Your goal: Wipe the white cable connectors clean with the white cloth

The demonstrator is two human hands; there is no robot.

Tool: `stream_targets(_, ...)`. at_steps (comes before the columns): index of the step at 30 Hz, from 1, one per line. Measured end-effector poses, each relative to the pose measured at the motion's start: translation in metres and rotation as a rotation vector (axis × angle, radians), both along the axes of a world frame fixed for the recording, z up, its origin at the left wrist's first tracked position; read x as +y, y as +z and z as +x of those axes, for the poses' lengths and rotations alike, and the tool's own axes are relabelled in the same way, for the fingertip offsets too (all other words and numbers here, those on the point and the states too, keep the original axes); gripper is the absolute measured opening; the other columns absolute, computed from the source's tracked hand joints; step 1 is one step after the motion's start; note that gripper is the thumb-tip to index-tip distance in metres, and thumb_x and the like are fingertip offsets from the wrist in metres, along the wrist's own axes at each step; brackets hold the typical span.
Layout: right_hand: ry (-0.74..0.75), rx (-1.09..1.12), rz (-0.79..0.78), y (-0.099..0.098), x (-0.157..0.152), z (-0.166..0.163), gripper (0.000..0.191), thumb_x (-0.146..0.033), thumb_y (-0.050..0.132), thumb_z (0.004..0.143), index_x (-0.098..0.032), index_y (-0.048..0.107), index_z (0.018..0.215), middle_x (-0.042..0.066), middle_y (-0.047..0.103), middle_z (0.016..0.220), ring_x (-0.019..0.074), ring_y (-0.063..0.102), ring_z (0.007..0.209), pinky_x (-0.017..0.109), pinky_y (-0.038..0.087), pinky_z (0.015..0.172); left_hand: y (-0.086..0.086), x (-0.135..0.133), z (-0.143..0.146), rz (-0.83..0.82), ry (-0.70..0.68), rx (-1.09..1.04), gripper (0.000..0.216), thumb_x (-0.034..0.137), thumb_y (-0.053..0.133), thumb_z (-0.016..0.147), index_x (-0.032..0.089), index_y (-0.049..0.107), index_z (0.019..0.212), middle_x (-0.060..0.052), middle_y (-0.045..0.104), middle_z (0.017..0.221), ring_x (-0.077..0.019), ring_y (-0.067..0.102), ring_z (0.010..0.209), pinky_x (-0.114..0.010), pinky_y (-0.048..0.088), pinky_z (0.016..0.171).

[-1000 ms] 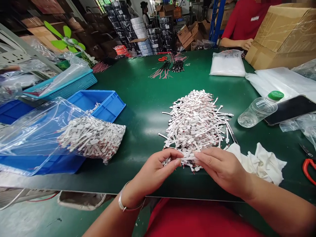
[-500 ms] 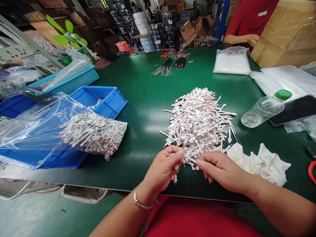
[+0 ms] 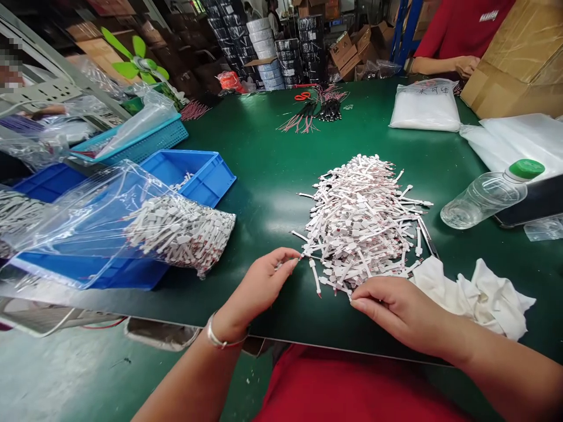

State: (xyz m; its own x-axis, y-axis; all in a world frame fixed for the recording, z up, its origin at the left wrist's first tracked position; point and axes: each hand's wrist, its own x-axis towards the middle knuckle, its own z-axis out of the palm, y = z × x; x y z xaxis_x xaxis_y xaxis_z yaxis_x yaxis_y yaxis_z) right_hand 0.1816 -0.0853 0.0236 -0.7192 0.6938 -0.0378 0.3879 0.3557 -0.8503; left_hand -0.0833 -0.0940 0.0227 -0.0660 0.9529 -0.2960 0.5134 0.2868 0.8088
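The left hand pinches one cable, thumb and finger closed; the white pile lies at two o'clock from it. The right hand, likewise closed, pinches another cable; gentle, straight pulls should best avoid tangles.

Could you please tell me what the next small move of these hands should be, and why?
I would probably bring the right hand towards the left hand: the right thumb and forefinger seem closed on a white connector piece at the near edge of the pile, while a bit of white shows within the left hand's grip.
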Motion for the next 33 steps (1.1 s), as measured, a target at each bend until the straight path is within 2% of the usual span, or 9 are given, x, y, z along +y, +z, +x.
stream_targets(4, -0.001, -0.015, 0.032, 0.000, 0.001, -0.002, 0.024, -0.031, 0.046, 0.095, -0.020, 0.066, 0.089, 0.002, 0.069, 0.082, 0.0130, 0.062, 0.076, 0.023, 0.044, 0.072, -0.011, 0.013, 0.006, 0.196, -0.199, 0.379, 0.026, 0.033, 0.054, 0.084, 0.021, 0.067, 0.103, -0.004, 0.064, 0.082, -0.0195, 0.058, 0.077, -0.030, 0.044, 0.071)
stream_targets(9, 0.011, -0.014, 0.093, 0.000, 0.000, 0.001, 0.023, -0.030, 0.045, 0.095, -0.020, 0.066, 0.090, 0.002, 0.069, 0.082, 0.0135, 0.063, 0.076, 0.025, 0.046, 0.071, -0.015, 0.025, 0.006, 0.189, -0.292, 0.411, 0.019, 0.033, 0.050, 0.085, 0.019, 0.063, 0.083, -0.004, 0.063, 0.083, -0.0195, 0.056, 0.079, -0.029, 0.041, 0.072)
stream_targets(12, 0.007, 0.025, 0.158, -0.002, -0.001, 0.003, 0.021, -0.028, 0.046, 0.095, -0.020, 0.066, 0.091, 0.003, 0.069, 0.082, 0.0138, 0.063, 0.074, 0.025, 0.048, 0.068, -0.001, 0.017, 0.002, 0.125, -0.265, 0.281, 0.021, 0.036, 0.050, 0.086, 0.018, 0.057, 0.078, -0.001, 0.058, 0.076, -0.0155, 0.051, 0.071, -0.026, 0.039, 0.065)
stream_targets(15, -0.053, 0.142, 0.265, -0.006, -0.004, 0.003, 0.016, -0.023, 0.050, 0.093, -0.021, 0.063, 0.103, 0.004, 0.068, 0.087, 0.0138, 0.064, 0.079, 0.025, 0.051, 0.072, 0.021, 0.000, 0.004, -0.044, -0.199, 0.086, 0.025, 0.042, 0.050, 0.087, 0.018, 0.052, 0.080, 0.005, 0.045, 0.060, -0.0095, 0.039, 0.053, -0.020, 0.030, 0.049)
stream_targets(18, -0.143, 0.233, 0.392, -0.011, -0.006, 0.001, 0.032, -0.018, 0.055, 0.090, -0.022, 0.054, 0.122, 0.007, 0.064, 0.104, 0.0150, 0.064, 0.092, 0.026, 0.053, 0.082, 0.035, -0.013, 0.015, -0.219, -0.193, -0.120, 0.027, 0.045, 0.052, 0.086, 0.018, 0.051, 0.083, 0.009, 0.035, 0.051, -0.0064, 0.030, 0.044, -0.018, 0.022, 0.041)
stream_targets(21, -0.145, 0.231, 0.481, -0.014, -0.006, -0.001, 0.041, -0.016, 0.055, 0.089, -0.021, 0.049, 0.130, 0.010, 0.063, 0.113, 0.0161, 0.064, 0.098, 0.027, 0.055, 0.084, 0.035, -0.018, 0.029, -0.296, -0.210, -0.283, 0.026, 0.044, 0.056, 0.084, 0.018, 0.051, 0.083, 0.010, 0.035, 0.047, -0.0051, 0.030, 0.040, -0.015, 0.022, 0.038)
stream_targets(26, -0.111, 0.179, 0.583, -0.014, -0.004, -0.001, 0.025, -0.015, 0.050, 0.092, -0.018, 0.062, 0.113, 0.007, 0.073, 0.093, 0.0168, 0.070, 0.082, 0.027, 0.058, 0.075, 0.023, -0.018, 0.041, -0.344, -0.121, -0.486, 0.027, 0.042, 0.063, 0.080, 0.019, 0.053, 0.090, 0.004, 0.055, 0.065, -0.0038, 0.032, 0.041, -0.014, 0.026, 0.034)
stream_targets(29, -0.156, 0.111, 0.437, -0.010, -0.004, 0.001, 0.022, -0.021, 0.050, 0.093, -0.020, 0.066, 0.108, 0.006, 0.074, 0.096, 0.0171, 0.070, 0.084, 0.027, 0.056, 0.077, 0.020, -0.020, 0.042, -0.320, -0.067, -0.510, 0.035, 0.039, 0.068, 0.076, 0.020, 0.057, 0.103, 0.003, 0.058, 0.072, -0.0021, 0.033, 0.040, -0.014, 0.028, 0.034)
stream_targets(33, -0.174, 0.091, -0.050, -0.003, -0.003, 0.000, 0.026, -0.035, 0.047, 0.094, -0.020, 0.069, 0.090, 0.003, 0.072, 0.077, 0.0137, 0.067, 0.066, 0.025, 0.053, 0.066, 0.015, -0.023, 0.044, -0.242, -0.069, -0.533, 0.031, 0.045, 0.064, 0.079, 0.015, 0.061, 0.087, 0.003, 0.055, 0.061, -0.0020, 0.034, 0.036, -0.015, 0.028, 0.033)
